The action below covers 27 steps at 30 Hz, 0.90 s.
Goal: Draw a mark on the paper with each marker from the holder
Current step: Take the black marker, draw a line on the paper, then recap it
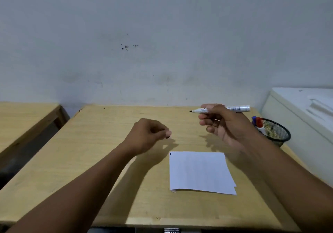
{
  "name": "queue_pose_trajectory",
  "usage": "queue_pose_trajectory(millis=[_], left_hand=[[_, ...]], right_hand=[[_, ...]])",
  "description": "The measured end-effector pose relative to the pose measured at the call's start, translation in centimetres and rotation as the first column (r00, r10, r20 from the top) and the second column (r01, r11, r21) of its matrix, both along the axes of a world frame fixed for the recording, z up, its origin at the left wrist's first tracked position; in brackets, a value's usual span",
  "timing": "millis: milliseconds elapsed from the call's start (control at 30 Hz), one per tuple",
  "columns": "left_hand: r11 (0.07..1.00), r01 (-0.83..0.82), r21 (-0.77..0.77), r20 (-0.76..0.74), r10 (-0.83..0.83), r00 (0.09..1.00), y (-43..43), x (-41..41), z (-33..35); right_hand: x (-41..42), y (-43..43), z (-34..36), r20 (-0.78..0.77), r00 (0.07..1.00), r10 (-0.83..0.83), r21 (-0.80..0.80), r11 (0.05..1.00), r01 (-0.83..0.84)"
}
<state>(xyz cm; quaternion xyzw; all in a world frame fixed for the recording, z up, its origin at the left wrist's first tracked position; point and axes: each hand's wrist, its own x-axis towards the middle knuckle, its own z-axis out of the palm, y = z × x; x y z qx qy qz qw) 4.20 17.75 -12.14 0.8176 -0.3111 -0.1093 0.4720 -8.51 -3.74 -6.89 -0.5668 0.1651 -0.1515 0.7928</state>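
Holding now: my right hand (223,124) grips a white marker (234,108) by the barrel, uncapped, its black tip pointing left above the table's far edge.
Left hand: my left hand (146,135) is curled shut over the middle of the table (90,151); something small and dark shows at the fingertips (168,133), probably the cap (168,137), though I cannot say for sure.
Paper: the paper (200,171) lies flat toward the near right part of the table, close to the near edge, with one short dark mark (170,154) at its far left corner.
Holder: the black mesh holder (275,130) stands at the table's right edge, with a red-capped and a blue-capped marker in it.
Step in hand: I judge this is the run-in to a black stroke, or the moment just after it; I cannot tell which.
Doing it well: I would tilt the tip down, bring it over a bare patch beside the existing mark, and touch lightly so the sheet does not slide.
Steadying: if it creeps, my left hand could pin the near left corner of the paper.
Risk: the open tip may smear the table or my fingers if I sweep low.
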Motion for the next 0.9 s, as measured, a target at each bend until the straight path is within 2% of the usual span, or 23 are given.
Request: queue_pose_trajectory(millis=[67,100,167,267,400,533,733,900], left_hand=[[0.965,-0.083,-0.250,-0.218,0.028,0.975,-2.1,-0.5,2.0],[0.942,-0.110,-0.316,-0.301,0.010,0.953,-3.5,-0.8,2.9],[0.915,-0.133,-0.380,-0.412,-0.039,0.910,-6.3,-1.6,4.4],[0.901,-0.113,-0.420,-0.496,-0.123,0.859,-10.2,-2.9,5.4],[0.887,-0.056,-0.459,-0.528,-0.222,0.820,-13.5,-4.5,5.6],[0.876,-0.061,-0.479,-0.548,-0.244,0.800,-15.3,-5.2,5.6],[0.874,-0.080,-0.479,-0.519,-0.209,0.829,-16.9,-5.8,5.7],[0.859,-0.061,-0.509,-0.530,-0.256,0.808,-17.4,-5.3,6.2]], right_hand=[[-0.9,-1.3,1.5,-0.017,0.999,0.051,-0.015,0.999,-0.052],[-1.4,-2.0,2.1,-0.010,0.999,0.046,-0.025,0.999,-0.047],[-2.4,-3.0,2.9,0.010,1.000,-0.002,-0.043,0.999,0.002],[-3.5,-4.2,3.2,0.047,0.995,-0.083,-0.060,0.995,0.086],[-4.6,-5.5,2.8,0.078,0.983,-0.164,-0.030,0.986,0.167],[-5.0,-6.6,2.4,0.109,0.973,-0.204,-0.001,0.979,0.205],[-5.1,-7.4,1.8,0.158,0.971,-0.181,0.070,0.983,0.172],[-5.1,-8.2,2.5,0.120,0.986,-0.115,0.001,0.993,0.116]])
